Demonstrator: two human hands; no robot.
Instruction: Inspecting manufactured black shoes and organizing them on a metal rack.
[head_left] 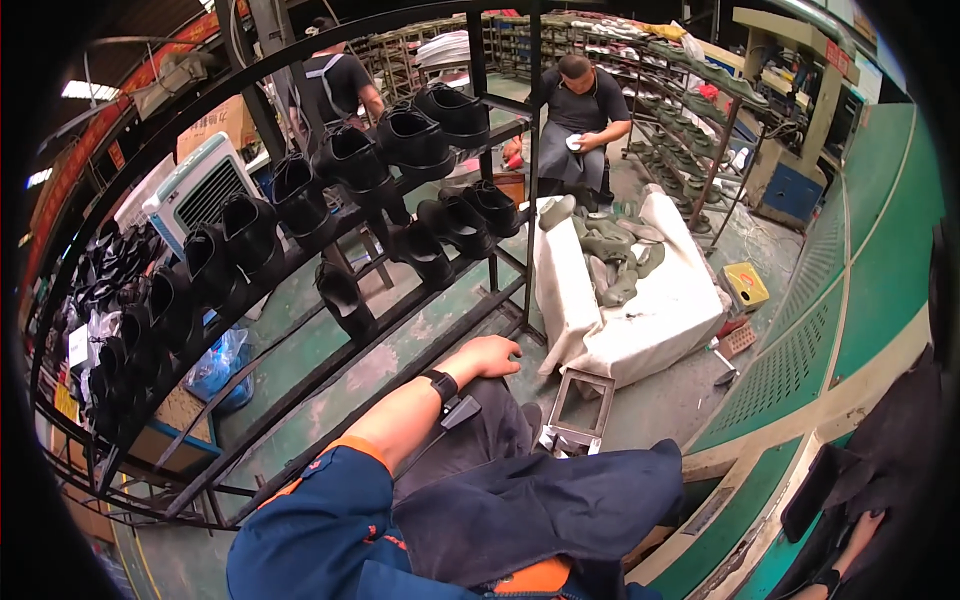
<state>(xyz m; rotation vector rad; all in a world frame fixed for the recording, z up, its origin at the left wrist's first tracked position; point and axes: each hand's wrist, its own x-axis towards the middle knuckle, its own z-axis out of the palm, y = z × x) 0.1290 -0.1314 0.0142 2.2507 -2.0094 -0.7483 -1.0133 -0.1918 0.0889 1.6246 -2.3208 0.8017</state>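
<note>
My left hand [488,356] rests on my left knee, over the dark trousers, with nothing in it and its fingers loosely apart. A black band with a small dark device circles that wrist. At the dim lower right edge, my right hand [862,532] is partly in view, its fingers against a dark piece [815,488] whose kind I cannot make out. The fingers seem closed on it, though shadow hides most of them. Left of my left hand stands a black metal rack [420,318] bearing several black shoes [352,160] in two rows.
Ahead, a white cloth-covered bin [650,345] holds grey-green shoe-shaped pieces [620,262]. A small metal frame [582,405] stands nearest me. A seated co-worker [580,110] handles a white item; another person [335,85] is behind the rack. Green machine panels [775,375] line the right.
</note>
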